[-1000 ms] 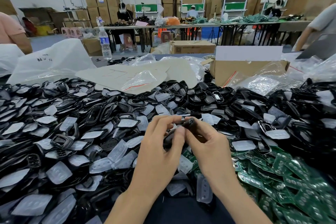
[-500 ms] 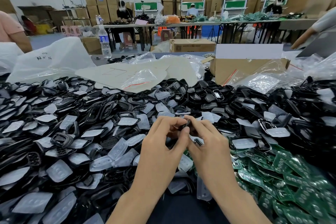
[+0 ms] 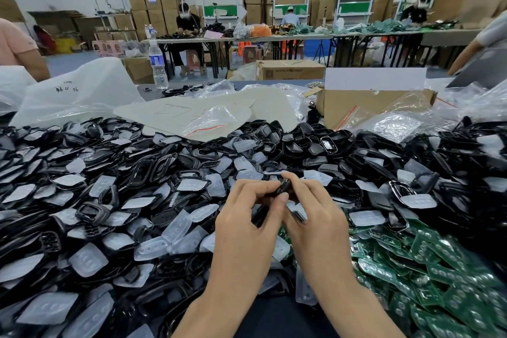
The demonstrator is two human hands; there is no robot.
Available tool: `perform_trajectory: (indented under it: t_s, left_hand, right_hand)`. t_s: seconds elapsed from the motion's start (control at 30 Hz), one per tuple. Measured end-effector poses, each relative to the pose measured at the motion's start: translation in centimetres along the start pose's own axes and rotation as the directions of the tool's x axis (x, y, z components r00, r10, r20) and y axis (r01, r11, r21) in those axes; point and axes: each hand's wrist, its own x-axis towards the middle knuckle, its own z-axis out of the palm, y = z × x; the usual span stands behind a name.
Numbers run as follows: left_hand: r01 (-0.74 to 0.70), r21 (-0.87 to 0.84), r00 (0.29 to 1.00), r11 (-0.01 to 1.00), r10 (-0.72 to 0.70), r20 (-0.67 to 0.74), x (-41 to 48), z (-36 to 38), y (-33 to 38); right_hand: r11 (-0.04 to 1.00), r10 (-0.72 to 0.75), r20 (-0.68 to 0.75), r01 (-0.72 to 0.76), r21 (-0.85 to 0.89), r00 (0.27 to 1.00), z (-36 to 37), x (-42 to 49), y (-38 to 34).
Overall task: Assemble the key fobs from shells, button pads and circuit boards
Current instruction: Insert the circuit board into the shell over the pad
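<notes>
A: Hands?

B: Left hand (image 3: 247, 217) was curled, thumb and fingertips pinching a small black plastic key fob shell (image 3: 284, 186). Right hand (image 3: 315, 217) pinched the same piece from the other side.

A: Where was it?

B: Held up between both hands, above the heap of black shells and translucent rubber button pads (image 3: 109, 200). Green circuit boards (image 3: 439, 269) lay piled at the right.

A: Background?

B: Open brown cardboard box (image 3: 356, 107) and clear plastic water bottle (image 3: 157, 66), both well behind the heap.
</notes>
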Motion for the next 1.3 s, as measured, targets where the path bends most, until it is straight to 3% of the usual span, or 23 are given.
perform_trajectory:
  t_s: [0.27,0.47,0.6,0.7,0.77,0.8,0.83,0.9,0.93,1.0,1.13,1.23,1.3]
  left_hand:
    - [0.003,-0.021,1.0,1.0,-0.003,0.003,-0.1,0.2,-0.1]
    - [-0.006,0.08,1.0,0.997,0.008,-0.015,0.1,0.1,-0.1]
    - [-0.045,0.095,0.998,0.994,0.048,-0.038,0.1,0.0,-0.1]
    - [-0.046,0.121,0.998,0.992,0.052,-0.044,0.3,-0.3,-0.4]
    - [-0.055,0.156,0.996,0.986,0.066,-0.065,0.6,-0.7,-0.8]
    - [-0.075,0.185,0.994,0.98,0.089,-0.07,0.7,-1.0,-0.9]
    - [-0.114,0.223,0.989,0.968,0.132,-0.066,0.8,-1.1,-1.0]
    - [-0.215,0.282,0.973,0.935,0.229,-0.017,0.8,-1.2,-1.4]
    - [-0.261,0.289,0.964,0.921,0.266,0.021,0.7,-1.1,-1.6]
    - [-0.33,0.27,0.944,0.905,0.321,0.076,0.6,-1.0,-1.9]
    - [-0.294,0.184,0.955,0.938,0.282,0.087,0.8,-0.9,-1.8]
    - [-0.005,0.024,0.994,1.0,0.002,0.106,0.8,-0.8,-1.0]
    - [0.203,-0.106,0.972,0.973,-0.187,0.142,0.9,-0.7,-0.6]
  right_hand:
    - [0.999,-0.04,-0.029,0.04,0.003,0.999,-0.2,0.0,0.0]
    - [0.978,-0.154,-0.036,0.147,-0.148,0.987,-0.1,0.1,-0.1]
    - [0.974,-0.178,-0.032,0.171,-0.148,0.984,-0.1,0.0,-0.1]
    - [0.992,-0.1,0.049,0.103,-0.069,0.994,0.0,0.1,-0.2]
    - [0.979,0.13,0.101,-0.144,0.144,0.986,0.1,0.5,-0.2]
    - [0.876,0.306,0.188,-0.353,0.328,0.933,0.0,0.8,-0.4]
    - [0.639,0.45,0.329,-0.557,0.531,0.83,-0.2,1.2,-0.7]
    - [0.062,0.482,0.606,-0.714,0.697,0.633,-0.6,1.8,-0.7]
    - [-0.085,0.436,0.675,-0.72,0.689,0.595,-0.8,2.0,-0.7]
    - [-0.181,0.373,0.71,-0.704,0.687,0.597,-1.1,2.1,-0.7]
    - [-0.215,0.388,0.676,-0.652,0.727,0.626,-1.2,2.2,-0.6]
    - [-0.176,0.413,0.618,-0.607,0.775,0.669,-1.1,2.2,-0.2]
    - [-0.108,0.419,0.578,-0.594,0.797,0.7,-1.0,2.3,-0.2]
